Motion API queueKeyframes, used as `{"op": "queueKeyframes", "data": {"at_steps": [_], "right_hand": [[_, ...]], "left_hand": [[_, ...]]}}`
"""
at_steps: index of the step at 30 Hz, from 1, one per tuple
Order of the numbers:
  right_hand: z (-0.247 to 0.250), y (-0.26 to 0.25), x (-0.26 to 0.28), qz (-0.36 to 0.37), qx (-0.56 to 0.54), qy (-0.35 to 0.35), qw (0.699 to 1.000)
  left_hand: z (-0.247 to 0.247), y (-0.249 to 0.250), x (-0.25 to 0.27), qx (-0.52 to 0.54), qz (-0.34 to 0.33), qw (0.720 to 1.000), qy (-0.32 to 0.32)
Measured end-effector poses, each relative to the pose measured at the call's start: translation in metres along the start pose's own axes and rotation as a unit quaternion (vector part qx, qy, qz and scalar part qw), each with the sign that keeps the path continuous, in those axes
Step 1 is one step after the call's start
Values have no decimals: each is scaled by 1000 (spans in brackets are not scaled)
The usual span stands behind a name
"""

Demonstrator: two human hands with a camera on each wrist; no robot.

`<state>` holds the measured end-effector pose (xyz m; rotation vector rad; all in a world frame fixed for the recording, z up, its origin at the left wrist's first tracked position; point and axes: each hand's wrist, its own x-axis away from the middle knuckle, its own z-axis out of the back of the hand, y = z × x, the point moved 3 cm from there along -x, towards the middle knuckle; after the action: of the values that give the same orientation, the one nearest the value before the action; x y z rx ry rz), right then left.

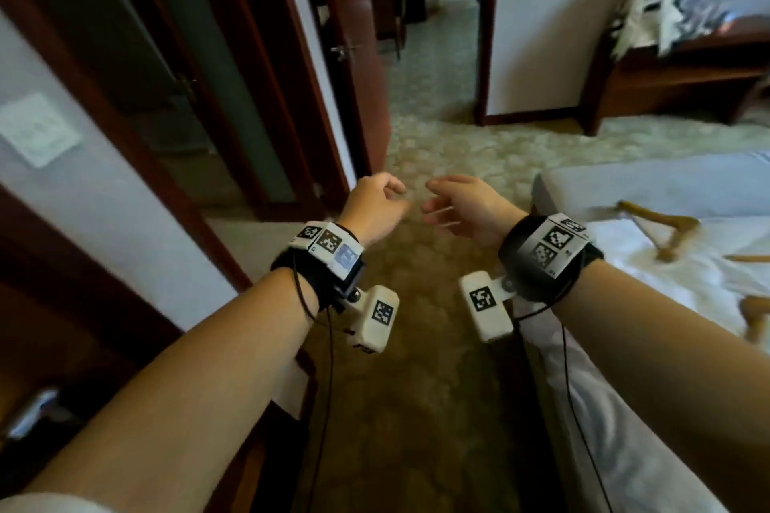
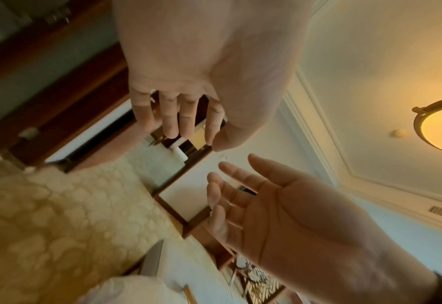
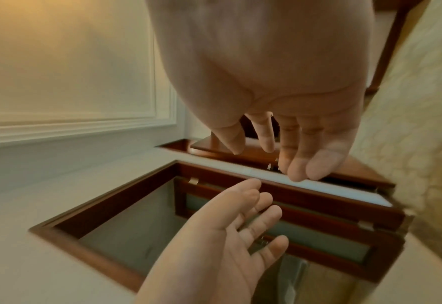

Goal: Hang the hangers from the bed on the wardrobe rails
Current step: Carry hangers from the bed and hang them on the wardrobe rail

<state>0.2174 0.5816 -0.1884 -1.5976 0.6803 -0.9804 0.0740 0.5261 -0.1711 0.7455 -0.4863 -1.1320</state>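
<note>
Head view first: both hands hover over the carpet beside the bed (image 1: pixel 650 187), the left hand (image 1: pixel 375 206) with fingers loosely curled and holding nothing, the right hand (image 1: pixel 462 206) slack and part-open, also empty. Wooden hangers (image 1: pixel 662 231) lie on the white sheet of the bed, to the right of the right hand and well apart from it — blurred, so the count is unclear. Left wrist view: the left hand (image 2: pixel 188 72) shows relaxed fingers with gaps between them, and the right hand (image 2: pixel 292 216) faces it palm-up, fingers spread; a corner of the bed sits below them. Right wrist view: the right hand (image 3: pixel 279 82) hangs with fingers loosely bent, the left hand (image 3: pixel 214 236) open beneath it; no hangers appear here. Judging by their look, the hangers are stiff, light wood — probably easiest taken at the neck just under the hook.
</note>
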Motion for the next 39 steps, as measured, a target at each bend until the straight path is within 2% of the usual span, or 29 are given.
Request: {"op": "queueKeyframes", "data": {"at_steps": [4,10,16,21,26,30,39], "right_hand": [[70,21,5,-31,-14,79,996],[168,46,37,-64,-42,223,972],[253,89,94,-88,-102,349,927],[317,121,147,-103,-147,435,882],[395,150,186,-133,-176,491,843],[462,162,208,-132,-205,512,824],[572,203,225,-158,-250,519,802]], "left_hand": [[-69,25,-28,29,-7,996,-82],[-169,72,-64,55,-58,974,-210],[-274,117,-72,34,-100,942,-319],[-367,161,-46,-17,-152,901,-405],[-453,211,-23,-13,-166,873,-457],[-515,250,-15,-34,-168,863,-475],[-626,285,-24,-85,-120,848,-510]]}}
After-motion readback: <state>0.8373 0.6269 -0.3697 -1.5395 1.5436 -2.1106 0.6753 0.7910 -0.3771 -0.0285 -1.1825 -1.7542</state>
